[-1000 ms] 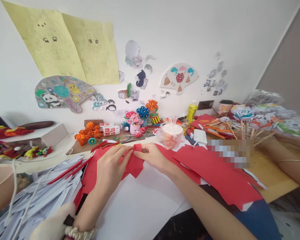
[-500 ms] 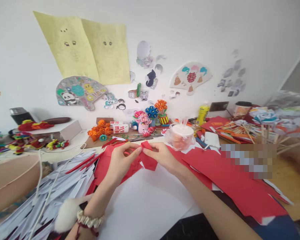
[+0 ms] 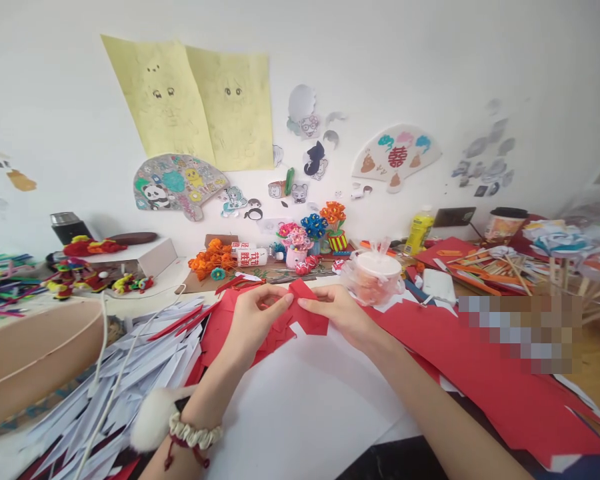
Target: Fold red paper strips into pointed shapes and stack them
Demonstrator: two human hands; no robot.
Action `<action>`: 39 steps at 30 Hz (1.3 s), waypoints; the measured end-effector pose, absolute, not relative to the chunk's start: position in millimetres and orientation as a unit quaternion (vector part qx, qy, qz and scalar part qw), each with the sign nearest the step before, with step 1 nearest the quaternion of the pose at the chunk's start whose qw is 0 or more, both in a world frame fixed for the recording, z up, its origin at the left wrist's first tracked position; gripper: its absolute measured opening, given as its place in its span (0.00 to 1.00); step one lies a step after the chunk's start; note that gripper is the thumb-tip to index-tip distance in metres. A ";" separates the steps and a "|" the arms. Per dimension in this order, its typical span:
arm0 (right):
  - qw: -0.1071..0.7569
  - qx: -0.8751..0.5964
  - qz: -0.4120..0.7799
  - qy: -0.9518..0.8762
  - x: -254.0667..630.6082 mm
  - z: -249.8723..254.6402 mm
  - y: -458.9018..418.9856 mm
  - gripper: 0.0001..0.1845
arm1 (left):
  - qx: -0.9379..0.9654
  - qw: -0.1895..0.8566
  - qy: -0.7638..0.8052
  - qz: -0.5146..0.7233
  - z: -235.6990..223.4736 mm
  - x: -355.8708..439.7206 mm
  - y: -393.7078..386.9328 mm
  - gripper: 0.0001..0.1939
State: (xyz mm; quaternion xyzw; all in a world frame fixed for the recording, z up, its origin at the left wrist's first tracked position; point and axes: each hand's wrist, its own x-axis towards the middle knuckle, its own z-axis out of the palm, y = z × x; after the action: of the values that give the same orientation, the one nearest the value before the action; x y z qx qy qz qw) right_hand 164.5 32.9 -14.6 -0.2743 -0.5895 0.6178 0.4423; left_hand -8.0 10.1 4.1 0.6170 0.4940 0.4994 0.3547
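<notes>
Between my two hands is a small piece of folded red paper (image 3: pixel 314 319), held up over the near edge of the table. My left hand (image 3: pixel 260 313) pinches its upper left side between thumb and fingers. At its upper right, my right hand (image 3: pixel 343 312) grips it with the thumb in front. The fingers behind the paper are partly hidden. Below lies a large white sheet (image 3: pixel 310 400). More cut red paper pieces (image 3: pixel 225 327) are heaped behind and to the left of my left hand.
White paper strips (image 3: pixel 145 360) pile up at the left, crossed by a white cable (image 3: pixel 103 373). Large red sheets (image 3: pixel 480 367) spread to the right. Behind my hands stand a bagged tub (image 3: pixel 377 267), pipe-cleaner flowers (image 3: pixel 335 217) and a yellow bottle (image 3: pixel 420 230). A beige bin (image 3: pixel 40 347) is far left.
The whole view has shifted, so everything sits further right in the picture. Both hands keep their pinch on the red paper, with little visible change in its shape.
</notes>
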 end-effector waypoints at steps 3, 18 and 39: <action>0.446 -0.284 0.610 -0.591 163.2 -15.9 33.5 0.18 | 0.610 0.366 0.491 0.503 4.7 -7.3 9.4 0.14; 0.482 -0.320 0.548 -0.603 157.4 -16.6 30.9 0.16 | 0.614 0.377 0.491 0.489 6.1 -4.0 7.2 0.12; 0.474 -0.347 0.494 -0.640 157.0 -16.5 32.3 0.15 | 0.700 0.229 0.492 0.465 4.3 -1.2 7.1 0.12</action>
State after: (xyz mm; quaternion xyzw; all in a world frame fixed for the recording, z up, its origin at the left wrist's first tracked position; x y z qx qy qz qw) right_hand 157.0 32.3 -16.5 -0.3475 -0.6402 0.4944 0.4744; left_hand -1.2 7.1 4.3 0.7002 0.4916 0.4646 0.2286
